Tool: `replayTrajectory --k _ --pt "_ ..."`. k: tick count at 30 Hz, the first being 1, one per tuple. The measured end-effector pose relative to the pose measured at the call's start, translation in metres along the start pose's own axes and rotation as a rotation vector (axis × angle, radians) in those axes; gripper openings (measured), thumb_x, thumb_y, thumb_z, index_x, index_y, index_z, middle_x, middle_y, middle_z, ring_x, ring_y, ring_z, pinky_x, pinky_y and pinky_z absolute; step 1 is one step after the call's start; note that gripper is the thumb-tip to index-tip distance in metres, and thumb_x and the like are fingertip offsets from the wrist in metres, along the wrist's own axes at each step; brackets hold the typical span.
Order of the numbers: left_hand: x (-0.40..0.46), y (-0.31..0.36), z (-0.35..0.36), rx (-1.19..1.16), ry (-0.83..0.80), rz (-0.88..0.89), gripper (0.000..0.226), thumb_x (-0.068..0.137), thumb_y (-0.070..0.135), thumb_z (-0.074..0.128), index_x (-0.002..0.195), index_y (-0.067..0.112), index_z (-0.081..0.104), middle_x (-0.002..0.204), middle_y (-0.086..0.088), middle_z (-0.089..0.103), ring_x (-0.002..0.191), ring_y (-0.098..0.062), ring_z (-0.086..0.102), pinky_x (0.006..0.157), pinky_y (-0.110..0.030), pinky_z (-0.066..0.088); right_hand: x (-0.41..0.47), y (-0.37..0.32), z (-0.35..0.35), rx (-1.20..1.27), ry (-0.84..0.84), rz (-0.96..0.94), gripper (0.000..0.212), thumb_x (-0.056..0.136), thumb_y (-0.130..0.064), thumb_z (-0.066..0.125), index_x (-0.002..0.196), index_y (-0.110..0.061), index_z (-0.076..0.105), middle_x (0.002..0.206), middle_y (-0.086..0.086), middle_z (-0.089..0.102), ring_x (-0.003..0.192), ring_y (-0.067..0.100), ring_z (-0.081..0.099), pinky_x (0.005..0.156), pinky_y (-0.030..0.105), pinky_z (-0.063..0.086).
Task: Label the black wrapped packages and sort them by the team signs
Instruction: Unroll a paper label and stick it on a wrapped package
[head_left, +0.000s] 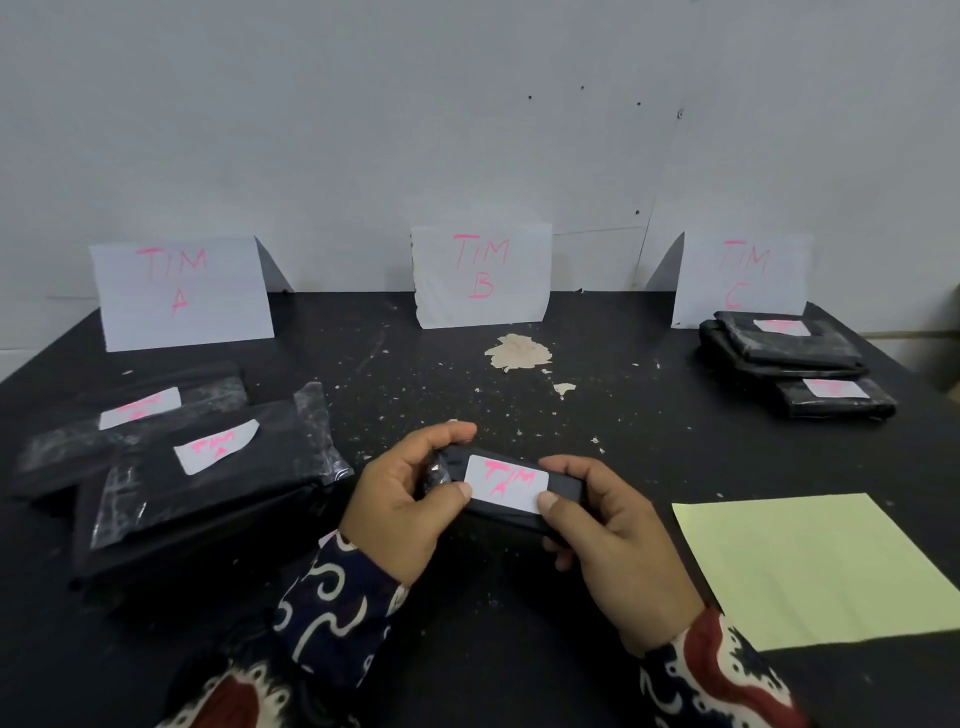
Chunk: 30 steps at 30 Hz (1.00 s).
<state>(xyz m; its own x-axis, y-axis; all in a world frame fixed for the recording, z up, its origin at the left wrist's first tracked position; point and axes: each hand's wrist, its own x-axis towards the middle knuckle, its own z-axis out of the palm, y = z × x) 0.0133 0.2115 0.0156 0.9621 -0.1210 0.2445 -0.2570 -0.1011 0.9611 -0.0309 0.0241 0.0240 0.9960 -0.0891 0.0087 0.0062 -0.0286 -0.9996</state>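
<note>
Both hands, left hand (397, 512) and right hand (618, 540), grip a small black package (511, 493) above the worktop's (519, 649) near edge, thumbs pressing its "TIM A" label (506, 484) flat so it sticks.

Both hands are bare, with short nails and no rings showing. The left sleeve (332, 623), lower centre of the frame, is dark navy batik with cream curling scrolls. The right sleeve (717, 675), lower right, carries the same pattern with dark red patches and cream dotted edging
</note>
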Motion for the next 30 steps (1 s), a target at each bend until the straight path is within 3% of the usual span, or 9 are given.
replayTrajectory --k 5,9,13,16,18,22,26,28,30 --pt "0.004 0.002 -0.002 -0.402 0.053 -0.125 0.062 0.063 0.024 0.07 0.124 0.024 0.056 0.11 -0.011 0.068 0.097 -0.026 0.067 0.079 -0.042 0.053 -0.001 -0.001 0.006 0.071 0.029 -0.032 0.023 0.091 -0.013 0.064 0.1 -0.034 0.07 0.092 -0.002 0.072 0.065 0.013 0.062 0.058 0.027 0.051" --pt "-0.001 0.0 0.005 -0.119 0.104 -0.044 0.06 0.062 0.039 0.076 0.118 0.026 0.06 0.105 0.003 0.072 0.096 -0.015 0.068 0.079 -0.026 0.054 -0.003 0.001 0.012 0.051 0.033 -0.069 0.024 0.091 -0.014 0.064 0.101 -0.036 0.068 0.09 -0.001 0.072 0.068 0.013 0.063 0.059 0.026 0.052" --pt "-0.002 -0.004 0.009 -0.061 0.112 -0.039 0.05 0.067 0.035 0.075 0.114 0.033 0.059 0.098 0.002 0.071 0.088 -0.019 0.07 0.076 -0.042 0.059 -0.003 0.004 0.017 0.022 0.049 -0.08 0.019 0.085 -0.031 0.069 0.104 -0.031 0.067 0.095 -0.002 0.074 0.083 0.016 0.071 0.072 0.035 0.057" --pt "-0.005 -0.003 0.011 -0.007 0.1 -0.012 0.043 0.072 0.04 0.065 0.114 0.036 0.059 0.094 -0.001 0.071 0.087 -0.02 0.069 0.08 -0.046 0.057 -0.001 0.007 0.018 -0.069 0.105 -0.109 0.012 0.088 -0.032 0.067 0.1 -0.03 0.066 0.09 -0.008 0.072 0.079 0.009 0.069 0.067 0.032 0.055" --pt "-0.006 -0.004 0.013 -0.013 0.102 -0.016 0.039 0.077 0.037 0.06 0.116 0.036 0.059 0.092 -0.003 0.069 0.083 -0.025 0.068 0.073 -0.051 0.057 -0.001 0.008 0.02 -0.044 0.115 -0.1 0.011 0.091 -0.035 0.065 0.1 -0.029 0.066 0.091 -0.004 0.072 0.084 0.015 0.07 0.071 0.043 0.058" --pt "-0.006 -0.001 0.018 -0.108 0.119 -0.072 0.036 0.082 0.025 0.054 0.117 0.027 0.061 0.093 -0.007 0.067 0.079 -0.025 0.069 0.06 -0.044 0.058 0.0 0.01 0.022 -0.021 0.131 -0.104 0.023 0.087 -0.044 0.06 0.103 -0.028 0.065 0.095 -0.002 0.07 0.092 0.025 0.068 0.08 0.056 0.055" --pt "-0.005 0.0 0.016 -0.038 0.173 -0.084 0.04 0.069 0.052 0.068 0.104 0.033 0.062 0.091 0.002 0.07 0.081 -0.019 0.069 0.066 -0.043 0.059 -0.005 0.006 0.023 -0.097 0.114 -0.203 0.019 0.091 -0.043 0.059 0.101 -0.028 0.065 0.096 -0.012 0.069 0.089 0.01 0.067 0.079 0.042 0.056" --pt "-0.006 -0.001 0.016 -0.002 0.207 -0.08 0.038 0.064 0.051 0.074 0.096 0.035 0.061 0.081 0.004 0.071 0.071 -0.016 0.069 0.06 -0.038 0.058 -0.007 0.004 0.025 -0.114 0.105 -0.237 0.016 0.091 -0.04 0.059 0.1 -0.028 0.064 0.095 -0.015 0.068 0.085 0.008 0.066 0.074 0.035 0.056" --pt "-0.007 0.001 0.017 -0.032 0.203 -0.087 0.028 0.072 0.039 0.08 0.092 0.037 0.06 0.077 0.002 0.069 0.065 -0.017 0.068 0.049 -0.035 0.055 -0.009 0.002 0.026 -0.114 0.092 -0.225 0.016 0.09 -0.04 0.058 0.099 -0.029 0.064 0.09 -0.013 0.067 0.071 0.012 0.066 0.066 0.042 0.057"
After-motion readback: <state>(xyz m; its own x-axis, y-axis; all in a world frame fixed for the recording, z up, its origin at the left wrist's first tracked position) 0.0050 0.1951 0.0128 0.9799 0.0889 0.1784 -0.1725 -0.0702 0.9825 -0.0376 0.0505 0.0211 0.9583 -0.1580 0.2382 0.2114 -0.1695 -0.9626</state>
